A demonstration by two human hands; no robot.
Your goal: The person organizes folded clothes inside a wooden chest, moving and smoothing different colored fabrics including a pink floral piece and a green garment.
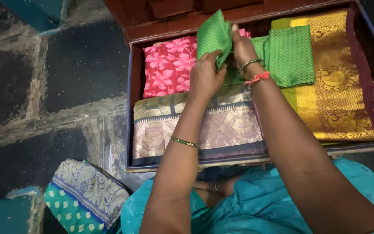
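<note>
Both my hands hold a folded green cloth [214,35] above an open box [129,104] of folded fabrics. My left hand [205,77] grips its lower edge. My right hand [243,48] holds it from the right side and back. Under the hands lie a pink floral fabric [169,66], a grey and gold patterned fabric [161,125], and another green textured cloth [290,55]. A yellow and gold fabric with a maroon border [334,78] fills the box's right side.
The box's brown lid [152,17] stands open at the back. A folded teal and grey patterned fabric [85,197] lies on the dark stone floor [44,95] at the lower left. My teal clothing [256,203] covers my lap.
</note>
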